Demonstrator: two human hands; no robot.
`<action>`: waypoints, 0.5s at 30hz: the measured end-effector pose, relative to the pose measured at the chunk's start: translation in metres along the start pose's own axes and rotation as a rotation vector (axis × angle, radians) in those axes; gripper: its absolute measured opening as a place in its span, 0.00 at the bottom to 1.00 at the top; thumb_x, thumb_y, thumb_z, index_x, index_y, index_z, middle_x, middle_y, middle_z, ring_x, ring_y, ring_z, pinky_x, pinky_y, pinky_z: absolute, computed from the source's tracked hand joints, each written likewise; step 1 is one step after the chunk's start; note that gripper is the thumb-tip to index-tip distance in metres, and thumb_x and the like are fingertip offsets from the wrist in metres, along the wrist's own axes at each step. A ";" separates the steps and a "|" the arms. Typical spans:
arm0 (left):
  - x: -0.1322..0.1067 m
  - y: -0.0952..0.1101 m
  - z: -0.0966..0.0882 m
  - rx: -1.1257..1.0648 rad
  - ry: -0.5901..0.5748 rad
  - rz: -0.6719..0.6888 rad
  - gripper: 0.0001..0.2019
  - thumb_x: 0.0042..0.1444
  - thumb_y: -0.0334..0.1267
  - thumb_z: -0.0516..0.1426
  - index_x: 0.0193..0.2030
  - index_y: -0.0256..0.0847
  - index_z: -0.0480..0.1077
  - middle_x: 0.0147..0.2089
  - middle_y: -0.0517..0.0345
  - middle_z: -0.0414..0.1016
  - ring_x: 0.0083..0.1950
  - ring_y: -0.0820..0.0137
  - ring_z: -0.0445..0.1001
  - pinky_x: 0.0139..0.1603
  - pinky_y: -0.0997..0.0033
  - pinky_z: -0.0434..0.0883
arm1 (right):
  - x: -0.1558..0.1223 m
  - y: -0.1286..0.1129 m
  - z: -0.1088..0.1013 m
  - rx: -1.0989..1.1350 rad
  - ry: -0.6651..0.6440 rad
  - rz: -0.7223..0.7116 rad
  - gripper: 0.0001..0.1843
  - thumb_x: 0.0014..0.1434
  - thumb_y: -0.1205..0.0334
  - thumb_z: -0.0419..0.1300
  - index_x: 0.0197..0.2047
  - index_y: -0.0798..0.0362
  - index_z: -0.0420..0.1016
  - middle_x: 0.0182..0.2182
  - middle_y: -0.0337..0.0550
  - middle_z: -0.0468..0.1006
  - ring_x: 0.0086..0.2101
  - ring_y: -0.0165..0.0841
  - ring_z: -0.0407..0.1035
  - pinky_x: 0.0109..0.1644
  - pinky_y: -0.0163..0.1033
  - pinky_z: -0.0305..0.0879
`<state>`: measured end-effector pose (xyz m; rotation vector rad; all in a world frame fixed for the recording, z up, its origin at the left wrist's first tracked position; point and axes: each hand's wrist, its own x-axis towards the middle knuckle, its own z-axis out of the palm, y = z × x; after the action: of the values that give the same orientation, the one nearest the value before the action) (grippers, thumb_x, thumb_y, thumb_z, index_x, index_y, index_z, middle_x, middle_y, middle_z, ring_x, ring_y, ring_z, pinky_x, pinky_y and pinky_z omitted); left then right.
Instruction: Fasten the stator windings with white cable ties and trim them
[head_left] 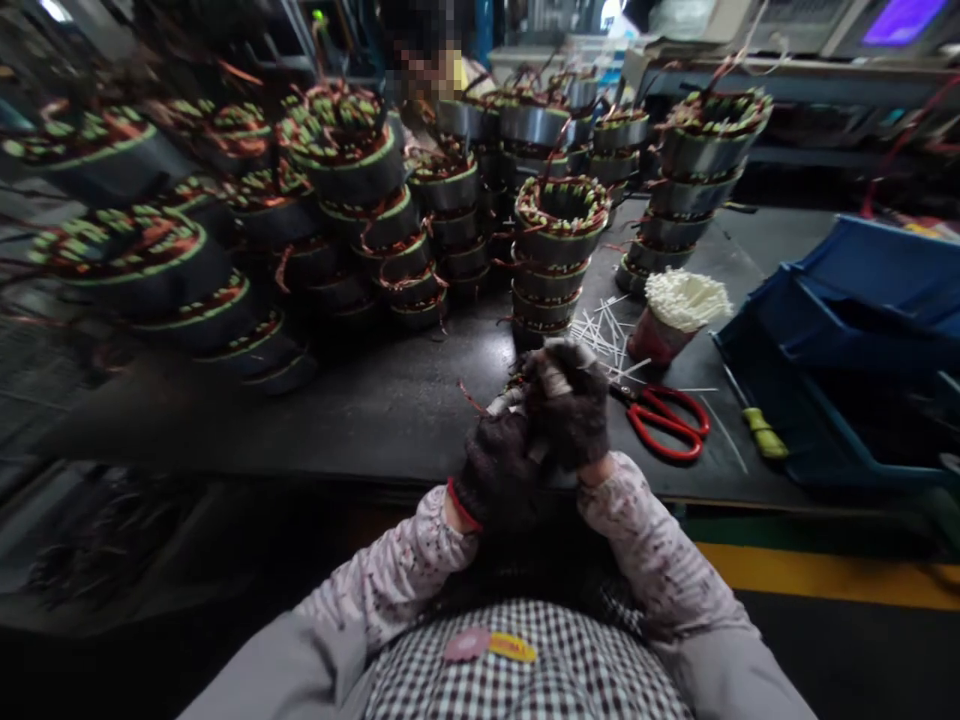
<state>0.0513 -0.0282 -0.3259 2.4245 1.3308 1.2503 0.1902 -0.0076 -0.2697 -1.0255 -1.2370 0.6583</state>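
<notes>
Both my hands wear dark knit gloves and meet at the near edge of the black table [390, 420]. My left hand [491, 470] and my right hand [574, 405] are closed together around a small part with copper wires [480, 400] and a pale sleeve [506, 400] sticking out; most of it is hidden by the gloves. Red-handled scissors [667, 420] lie just right of my right hand. Behind them a red cup packed with white tubes [679, 310] leans, with loose white tubes [604, 335] scattered beside it.
Stacks of wound motor stators [559, 240] fill the table's back and left. Blue plastic bins [862, 330] stand at the right, with a yellow-handled tool [765, 432] beside them. A person sits behind the stacks. A yellow floor stripe [825, 575] runs below the table edge.
</notes>
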 end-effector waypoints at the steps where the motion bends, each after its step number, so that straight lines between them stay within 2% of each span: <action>1: -0.001 -0.003 -0.004 0.010 -0.013 0.047 0.19 0.75 0.44 0.65 0.68 0.43 0.82 0.66 0.41 0.89 0.69 0.49 0.88 0.74 0.46 0.85 | 0.009 0.003 -0.001 0.012 -0.006 -0.016 0.11 0.74 0.47 0.66 0.44 0.45 0.79 0.38 0.42 0.88 0.39 0.39 0.85 0.47 0.46 0.87; 2: 0.000 -0.007 -0.010 0.015 -0.036 0.111 0.21 0.75 0.43 0.65 0.71 0.42 0.81 0.67 0.40 0.88 0.70 0.48 0.87 0.76 0.43 0.83 | 0.015 0.005 -0.009 0.006 -0.009 -0.032 0.11 0.74 0.47 0.66 0.45 0.45 0.80 0.41 0.43 0.89 0.41 0.39 0.86 0.47 0.46 0.87; 4: 0.005 -0.018 -0.026 0.038 -0.112 0.268 0.23 0.74 0.41 0.65 0.73 0.43 0.79 0.68 0.41 0.88 0.73 0.46 0.85 0.84 0.31 0.74 | 0.022 0.010 -0.044 -0.035 0.044 -0.056 0.13 0.76 0.45 0.66 0.50 0.45 0.82 0.47 0.44 0.89 0.42 0.38 0.86 0.45 0.44 0.85; 6: 0.018 -0.032 -0.044 0.079 -0.202 0.424 0.22 0.73 0.38 0.67 0.71 0.46 0.81 0.64 0.44 0.91 0.73 0.45 0.85 0.87 0.22 0.65 | 0.031 0.017 -0.092 -0.081 0.239 -0.023 0.15 0.76 0.44 0.67 0.52 0.46 0.82 0.43 0.43 0.87 0.34 0.34 0.83 0.35 0.38 0.79; 7: 0.027 -0.040 -0.051 0.083 -0.252 0.497 0.20 0.72 0.36 0.68 0.69 0.47 0.83 0.61 0.47 0.92 0.72 0.46 0.86 0.88 0.21 0.64 | 0.039 0.024 -0.114 -0.126 0.364 -0.006 0.14 0.75 0.46 0.70 0.50 0.48 0.82 0.39 0.42 0.86 0.32 0.32 0.80 0.34 0.37 0.77; 8: 0.038 -0.047 -0.058 0.062 -0.307 0.561 0.18 0.72 0.34 0.68 0.66 0.49 0.84 0.58 0.50 0.93 0.72 0.49 0.87 0.88 0.23 0.65 | 0.049 0.032 -0.133 -0.172 0.471 0.006 0.13 0.72 0.50 0.73 0.46 0.49 0.81 0.38 0.42 0.85 0.32 0.31 0.79 0.35 0.36 0.76; 10: 0.061 -0.061 -0.064 -0.032 -0.413 0.632 0.15 0.71 0.32 0.69 0.61 0.52 0.86 0.55 0.55 0.94 0.72 0.55 0.87 0.88 0.32 0.68 | 0.071 0.050 -0.157 -0.229 0.527 0.052 0.12 0.67 0.56 0.77 0.44 0.50 0.81 0.39 0.44 0.86 0.35 0.32 0.80 0.39 0.37 0.78; 13: 0.081 -0.071 -0.059 -0.162 -0.520 0.583 0.12 0.71 0.33 0.70 0.56 0.53 0.88 0.54 0.57 0.94 0.72 0.59 0.86 0.83 0.46 0.77 | 0.098 0.074 -0.161 -0.239 0.494 0.067 0.11 0.67 0.56 0.76 0.44 0.51 0.82 0.45 0.51 0.90 0.43 0.38 0.86 0.48 0.41 0.82; 15: 0.078 -0.067 -0.049 -0.168 -0.506 0.498 0.09 0.72 0.36 0.70 0.55 0.52 0.88 0.54 0.55 0.93 0.68 0.59 0.89 0.76 0.52 0.82 | 0.107 0.080 -0.158 -0.225 0.496 0.057 0.13 0.69 0.52 0.74 0.45 0.53 0.83 0.47 0.56 0.91 0.46 0.42 0.88 0.49 0.43 0.84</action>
<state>-0.0054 0.0570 -0.2761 2.7687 0.4900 0.6878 0.3777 0.0770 -0.2944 -1.3200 -0.8580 0.2804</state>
